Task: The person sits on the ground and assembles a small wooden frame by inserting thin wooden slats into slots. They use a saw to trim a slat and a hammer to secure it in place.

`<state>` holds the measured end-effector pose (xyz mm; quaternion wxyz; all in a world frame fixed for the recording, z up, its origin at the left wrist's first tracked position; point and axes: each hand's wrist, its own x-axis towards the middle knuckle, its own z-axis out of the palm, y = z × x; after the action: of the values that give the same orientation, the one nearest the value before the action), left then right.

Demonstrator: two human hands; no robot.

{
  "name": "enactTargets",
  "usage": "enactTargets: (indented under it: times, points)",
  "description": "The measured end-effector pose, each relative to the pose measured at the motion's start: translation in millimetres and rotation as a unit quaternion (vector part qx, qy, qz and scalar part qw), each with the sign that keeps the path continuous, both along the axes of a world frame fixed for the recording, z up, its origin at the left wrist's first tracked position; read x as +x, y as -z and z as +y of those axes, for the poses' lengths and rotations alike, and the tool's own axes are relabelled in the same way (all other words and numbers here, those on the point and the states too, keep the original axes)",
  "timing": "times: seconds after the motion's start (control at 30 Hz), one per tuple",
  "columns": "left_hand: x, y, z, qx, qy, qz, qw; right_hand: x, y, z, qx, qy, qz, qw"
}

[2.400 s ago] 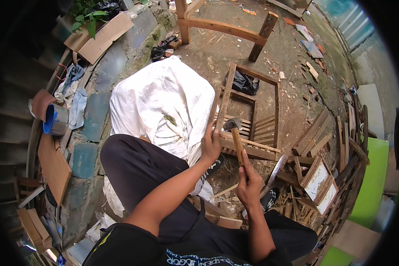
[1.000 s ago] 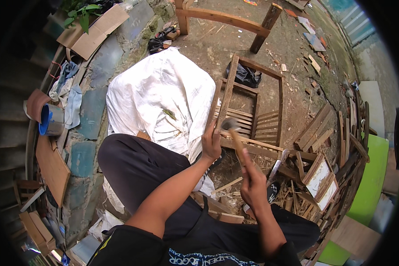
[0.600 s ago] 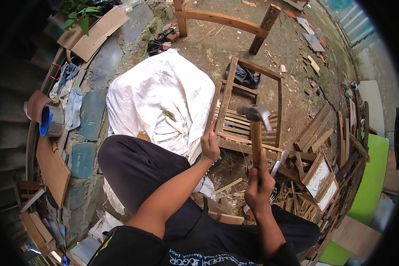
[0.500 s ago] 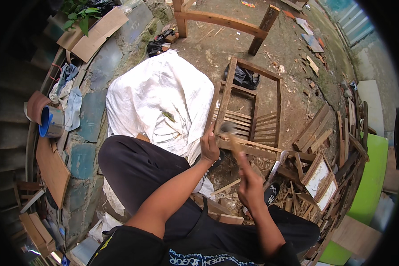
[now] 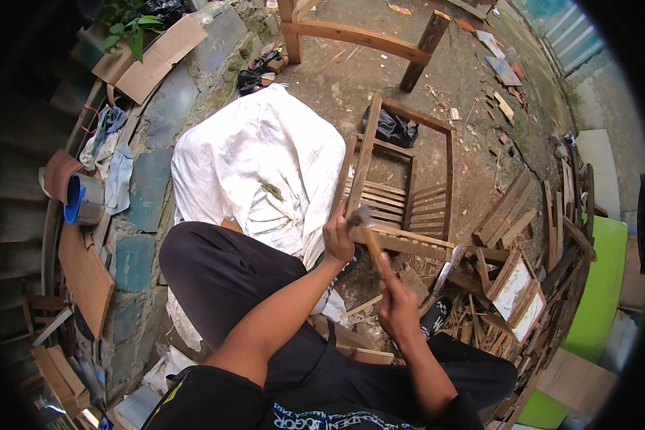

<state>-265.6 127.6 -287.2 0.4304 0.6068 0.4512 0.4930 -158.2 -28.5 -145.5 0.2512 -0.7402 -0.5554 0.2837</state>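
Note:
In front of my knees stands a brown wooden chair frame (image 5: pixel 449 179) with slats. My left hand (image 5: pixel 338 240) is closed around the near left corner of this frame. My right hand (image 5: pixel 398 302) is wrapped round the wooden handle of a hammer (image 5: pixel 373 247). The hammer's dark metal head is at the frame's near left corner, just right of my left fingers; whether it touches the wood I cannot tell.
A bulging white sack (image 5: pixel 258 158) lies left of the frame. Scrap wood (image 5: pixel 505 208) and a white-panelled wooden piece (image 5: pixel 519 301) are piled at right. Another wooden frame (image 5: pixel 358 34) stands beyond. Left, a tin can (image 5: pixel 86 199) sits by a low block wall (image 5: pixel 150 190).
My right hand has brought the hammer slightly down and left, closer to the frame's corner. My left hand keeps its hold on the frame.

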Motion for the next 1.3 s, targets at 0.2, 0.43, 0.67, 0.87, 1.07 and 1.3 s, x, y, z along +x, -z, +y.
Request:
enactTargets:
  times: [0.2,0.43,0.67,0.87,1.07,1.3]
  points:
    - [-3,9,0,0.005,-0.007,-0.010,1.000,-4,-30,11,0.147,0.018,0.032,0.989]
    - [-1,-2,-3,-0.038,-0.002,-0.015,0.999,-8,5,-4,0.053,-0.006,0.028,0.998]
    - [-2,10,0,-0.020,-0.001,-0.013,1.000,-19,7,-7,0.240,0.051,0.010,0.969]
    - [1,5,-2,-0.018,-0.002,-0.019,1.000,1,-1,-11,0.043,0.014,0.042,0.998]
    - [-1,4,0,-0.027,0.017,-0.017,0.999,45,-17,-43,0.124,0.282,0.031,0.951]
    - [0,-7,2,0.014,-0.009,0.035,0.999,101,43,-85,0.167,0.495,0.112,0.845]
